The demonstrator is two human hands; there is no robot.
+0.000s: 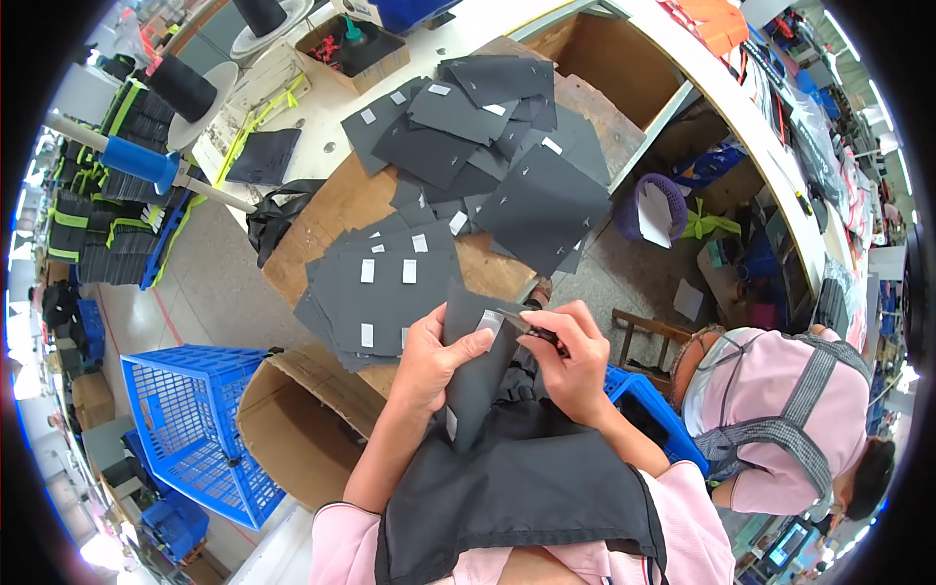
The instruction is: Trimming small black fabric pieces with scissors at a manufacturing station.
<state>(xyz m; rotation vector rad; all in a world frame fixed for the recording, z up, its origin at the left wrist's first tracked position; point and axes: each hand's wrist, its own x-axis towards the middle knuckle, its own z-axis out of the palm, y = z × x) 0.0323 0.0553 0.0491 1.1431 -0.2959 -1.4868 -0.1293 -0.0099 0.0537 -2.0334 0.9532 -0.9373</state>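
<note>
My left hand [429, 359] is closed on a dark grey fabric panel [472, 380], its thumb pressed near a white label [490, 321] at the upper end. The panel is bent lengthwise and hangs over my lap. In my right hand [573, 359] is a pair of thread snips [542, 334], gripped with the fingers curled round it. Its metal tip lies at the label's edge; whether it touches a thread is too small to tell. Just beyond my left hand, a fanned stack of similar panels [385, 285] with white labels rests on the wooden board [336, 210].
Farther up the board lies a loose heap of dark panels [546, 207]. A cardboard box [283, 429] and a blue plastic crate [185, 390] stand at my left. Another blue crate [658, 414] is by my right elbow, with a co-worker in pink [780, 409] bent over beyond it.
</note>
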